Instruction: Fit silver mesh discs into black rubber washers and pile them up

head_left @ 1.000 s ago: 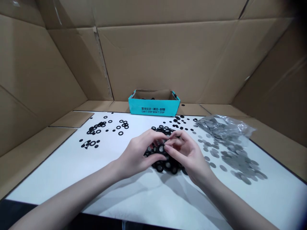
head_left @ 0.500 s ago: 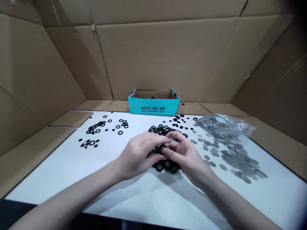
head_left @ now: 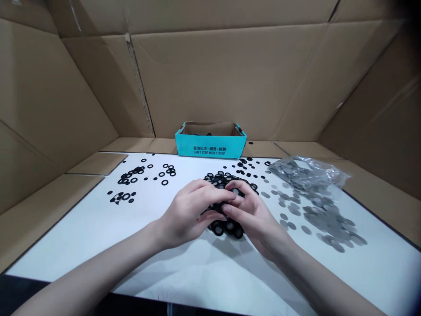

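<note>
My left hand and my right hand meet over a heap of black rings, many of them with grey discs in their centres. Between the fingertips of both hands is a small black ring, mostly covered by the fingers. The left thumb and fingers curve round it from the left. From the right, the other thumb presses against it with the fingers bent behind. To the right of the heap, loose grey discs spread over the white tabletop.
A turquoise box with a few black pieces inside stands at the back. Grey discs fill a clear plastic bag at the right. Loose black rings and small black discs lie at the left. Cardboard walls surround the table.
The fingers have shifted slightly around the black ring, the right index finger and thumb closing in a little. The ring is now more hidden; the rest stays where it was.
</note>
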Motion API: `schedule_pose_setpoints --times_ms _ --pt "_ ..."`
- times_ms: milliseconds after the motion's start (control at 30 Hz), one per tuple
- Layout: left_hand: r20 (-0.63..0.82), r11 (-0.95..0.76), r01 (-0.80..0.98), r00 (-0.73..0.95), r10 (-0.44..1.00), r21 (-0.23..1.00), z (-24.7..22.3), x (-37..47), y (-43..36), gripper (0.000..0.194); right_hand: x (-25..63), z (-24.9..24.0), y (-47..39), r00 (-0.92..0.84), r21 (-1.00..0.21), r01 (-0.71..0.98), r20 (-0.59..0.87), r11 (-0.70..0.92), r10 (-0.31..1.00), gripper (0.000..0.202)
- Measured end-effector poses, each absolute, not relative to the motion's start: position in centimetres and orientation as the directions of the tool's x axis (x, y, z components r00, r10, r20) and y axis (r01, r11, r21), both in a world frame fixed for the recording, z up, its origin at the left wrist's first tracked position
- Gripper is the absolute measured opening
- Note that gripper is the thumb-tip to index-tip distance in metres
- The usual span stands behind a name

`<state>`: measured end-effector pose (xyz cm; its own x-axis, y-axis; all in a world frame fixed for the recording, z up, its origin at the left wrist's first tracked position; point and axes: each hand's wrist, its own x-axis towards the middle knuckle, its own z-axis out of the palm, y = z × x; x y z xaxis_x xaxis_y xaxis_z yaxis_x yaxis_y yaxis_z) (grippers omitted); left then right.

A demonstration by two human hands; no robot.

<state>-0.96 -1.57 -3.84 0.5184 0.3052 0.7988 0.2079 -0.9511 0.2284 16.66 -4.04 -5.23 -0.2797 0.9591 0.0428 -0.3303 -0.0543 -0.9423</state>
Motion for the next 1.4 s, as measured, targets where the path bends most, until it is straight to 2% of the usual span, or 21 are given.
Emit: schedule_pose_setpoints --times_ms 233,433,700,800,900,1133,1300,1400 --pt "0.853 -0.966 0.211 0.465 0.235 0.152 -4.0 -0.5 -2.0 0.030 16.3 -5.1 -4.5 -0.262 -0.924 -0.373 0.021 -0.081 0.965 0.048" --pt "0.841 -0.960 0.244 0.482 0.245 0.140 -4.1 -0.8 -1.7 0.029 16.4 -5.2 -4.4 -0.259 -0.922 -0.382 0.044 -0.060 0.965 0.049" --pt "0.759 -0.965 0.187 0.596 0.262 0.186 -3.4 -1.4 -1.1 0.025 17.2 -5.0 -3.9 -0.314 -0.968 -0.250 0.075 -0.006 0.947 0.048" --pt "0.755 -0.969 0.170 0.608 0.246 0.178 -3.5 -1.4 -1.1 0.034 17.2 -4.9 -4.0 -0.324 -0.973 -0.230 0.086 0.009 0.942 0.046" --pt "0.763 -0.972 0.172 0.603 0.230 0.157 -3.8 -1.4 -1.1 0.030 17.1 -4.9 -4.1 -0.360 -0.976 -0.217 0.098 0.019 0.928 0.045" --pt "0.666 -0.952 0.206 0.680 0.306 0.227 -3.1 -1.9 -1.2 0.036 17.3 -5.2 -4.0 -0.358 -0.983 -0.168 0.136 0.080 0.924 0.046" --pt "0.704 -0.969 0.170 0.666 0.246 0.178 -3.2 -1.8 -1.1 0.038 17.2 -5.0 -4.0 -0.360 -0.983 -0.136 0.166 0.124 0.918 0.040" --pt "0.687 -0.959 0.193 0.669 0.282 0.206 -3.2 -1.8 -1.1 0.045 17.2 -5.0 -3.9 -0.352 -0.982 -0.096 0.187 0.163 0.917 0.036"
